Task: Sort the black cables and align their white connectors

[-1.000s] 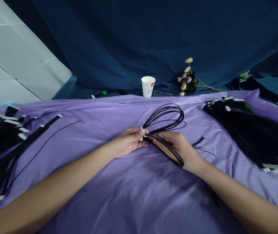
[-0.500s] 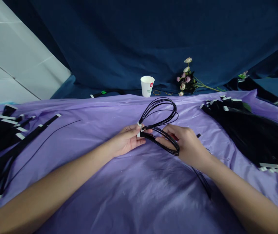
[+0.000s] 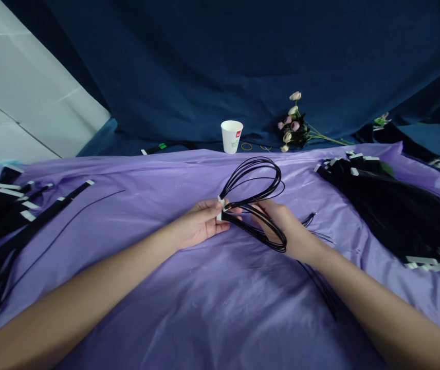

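Note:
My left hand is closed in a pinch on the white connectors of a black cable bundle. The thin cables fan out rightward from it in an upper and a lower loop. My right hand is behind the lower loop, its fingers curled around the cables and partly hidden by them. Loose black wire ends show just beyond the right wrist, and more black strands lie below that forearm. Whether these belong to the held bundle I cannot tell.
Purple sheeting covers the table. Black cables with white connectors are piled at left and at right. A paper cup, rubber bands and artificial flowers stand or lie along the back, before a dark blue cloth.
My right hand has shifted slightly left and its thumb has drawn back behind the lower loop. That loop now hangs a little lower and wider. My left hand keeps its pinch.

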### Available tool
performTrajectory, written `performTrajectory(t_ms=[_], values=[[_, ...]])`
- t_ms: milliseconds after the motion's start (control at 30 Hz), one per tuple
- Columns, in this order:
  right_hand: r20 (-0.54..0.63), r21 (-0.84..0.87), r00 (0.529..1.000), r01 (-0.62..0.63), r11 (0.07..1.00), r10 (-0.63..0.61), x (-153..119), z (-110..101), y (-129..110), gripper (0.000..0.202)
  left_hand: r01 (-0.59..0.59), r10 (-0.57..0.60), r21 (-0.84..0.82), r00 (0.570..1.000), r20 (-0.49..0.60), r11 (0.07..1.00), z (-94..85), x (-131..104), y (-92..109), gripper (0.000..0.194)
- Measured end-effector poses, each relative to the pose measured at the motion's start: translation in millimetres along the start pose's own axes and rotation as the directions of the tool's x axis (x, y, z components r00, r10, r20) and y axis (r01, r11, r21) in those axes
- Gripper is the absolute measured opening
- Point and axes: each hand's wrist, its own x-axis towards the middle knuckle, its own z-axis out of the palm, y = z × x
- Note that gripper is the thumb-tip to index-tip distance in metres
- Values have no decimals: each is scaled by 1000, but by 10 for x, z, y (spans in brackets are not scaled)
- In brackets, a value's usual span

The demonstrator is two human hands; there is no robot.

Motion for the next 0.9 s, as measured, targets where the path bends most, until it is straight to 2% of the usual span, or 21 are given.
performTrajectory(t_ms=[133, 233, 300, 400, 500, 600, 700, 800, 900], values=[[-13, 324, 994, -100, 941, 110, 23, -76, -18, 29, 4, -4, -19, 1000, -12, 1000, -4, 6, 3, 30], [95, 581, 979, -203, 788, 181, 18, -308, -21, 24, -8, 8, -11, 1000, -29, 1000, -7, 14, 8, 33], [171, 644, 964, -265, 718, 202, 0, -527, -3, 19, -23, 22, -3, 999, -23, 1000, -10, 18, 12, 31], [144, 738, 973, -226, 636, 179, -47, -852, 35, 13, -41, 41, 1, 999, -13, 999, -18, 25, 16, 22], [75, 799, 986, -150, 582, 152, -101, -1047, 52, 10, -42, 42, -6, 999, -25, 999, -28, 31, 16, 20], [31, 825, 993, -87, 558, 110, -143, -1066, 42, 15, -43, 42, -16, 998, -52, 999, -26, 30, 15, 21], [-46, 792, 996, -7, 611, 70, -149, -977, 18, 28, -48, 47, -17, 996, -77, 999, -8, 23, 21, 19], [-174, 746, 981, 76, 662, 84, -117, -871, -25, 38, -47, 47, -6, 995, -86, 999, 14, 22, 26, 18], [-262, 764, 961, 151, 628, 86, -73, -790, -78, 41, -47, 49, 20, 994, -100, 999, 31, 27, 26, 18]])
